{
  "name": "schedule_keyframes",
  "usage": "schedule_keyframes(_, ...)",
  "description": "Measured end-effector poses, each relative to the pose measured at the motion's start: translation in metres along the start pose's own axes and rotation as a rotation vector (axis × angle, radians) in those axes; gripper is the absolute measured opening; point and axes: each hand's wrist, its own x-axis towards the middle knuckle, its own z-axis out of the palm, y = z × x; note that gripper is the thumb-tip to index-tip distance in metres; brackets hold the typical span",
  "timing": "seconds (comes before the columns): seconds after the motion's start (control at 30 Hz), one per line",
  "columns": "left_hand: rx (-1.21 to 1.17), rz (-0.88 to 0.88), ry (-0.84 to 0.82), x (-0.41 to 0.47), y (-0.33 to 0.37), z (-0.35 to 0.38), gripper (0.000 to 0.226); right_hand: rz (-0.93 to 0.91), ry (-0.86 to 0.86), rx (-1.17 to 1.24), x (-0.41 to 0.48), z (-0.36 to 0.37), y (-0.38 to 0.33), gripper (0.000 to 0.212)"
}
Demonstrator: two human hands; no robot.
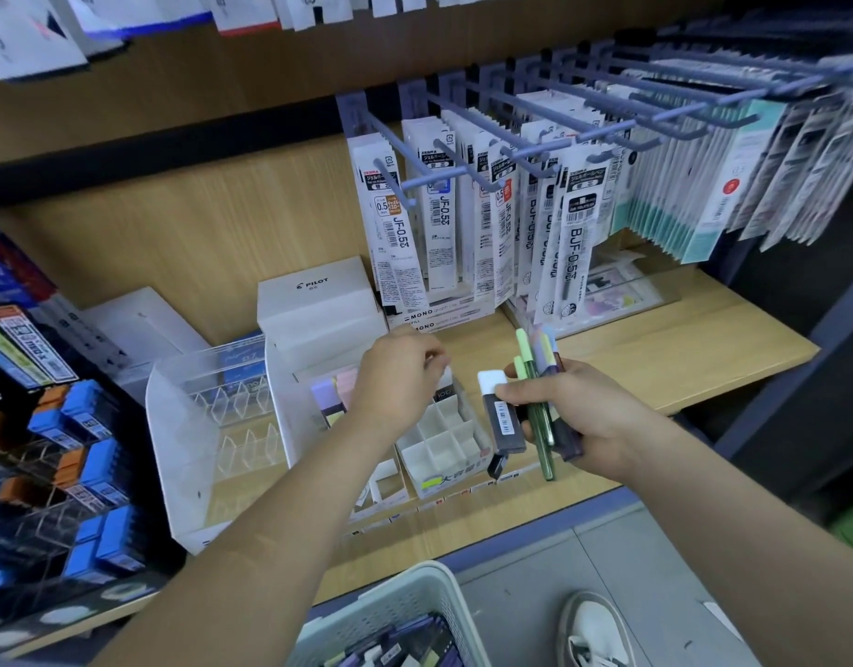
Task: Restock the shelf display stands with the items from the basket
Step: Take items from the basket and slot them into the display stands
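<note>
Nearest, below the shelf's front edge, a pale perforated basket holds purple and dark items, with a white shoe on the floor beside it. Above the front edge of the wooden shelf, the right hand grips a bundle of pens, with the thumb pinning a dark case with a white cap. The left hand hovers over the white divided stand near the front edge, fingers curled downward; whether they pinch anything cannot be told. A clear acrylic stand sits to its left. Further back stand a white Pilot box and, against the back wall, hanging refill packs.
</note>
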Motion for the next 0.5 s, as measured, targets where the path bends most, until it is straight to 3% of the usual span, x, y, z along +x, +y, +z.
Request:
schedule_keyframes(0.07,-0.374,-0.081,-0.044,-0.009,0.011,-0.015,0.023,0.023,-0.045,0.018,-0.007,0.003,-0.004,0.022)
schedule_keyframes(0.17,-0.844,-0.088,-0.323,-0.028,0.023,-0.043,0.036,0.043,-0.157,0.098,-0.015,0.004,-0.010,0.007)
schedule_keyframes(0.27,-0.975,-0.060,-0.417,-0.037,0.022,-0.055,0.029,0.042,-0.270,0.139,-0.019,0.009,-0.012,0.002)
schedule_keyframes(0.37,-1.063,-0.157,-0.342,-0.036,0.018,-0.055,0.026,0.053,-0.330,0.132,-0.013,0.013,-0.008,0.023)
schedule_keyframes(0.5,-1.025,-0.226,-0.199,-0.031,0.010,-0.058,0.015,0.054,-0.239,0.127,-0.009,0.011,-0.010,0.039)
